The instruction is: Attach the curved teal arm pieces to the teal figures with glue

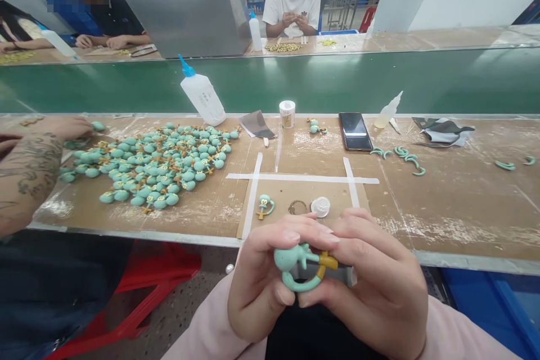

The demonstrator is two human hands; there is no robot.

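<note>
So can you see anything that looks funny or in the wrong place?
Yes, a small white ball is lying on the floor just below the edge of the workbench. It looks odd because it's all by itself down there, as if it fell off.

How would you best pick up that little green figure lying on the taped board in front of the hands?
Pinch the little green figure by its round head, coming straight down from above with thumb and finger. It lies flat on the cardboard, and the head is its thickest part. The thin curved arm and yellow piece offer less to hold and may be more delicate, though the picture can't show how firm they are.
</note>
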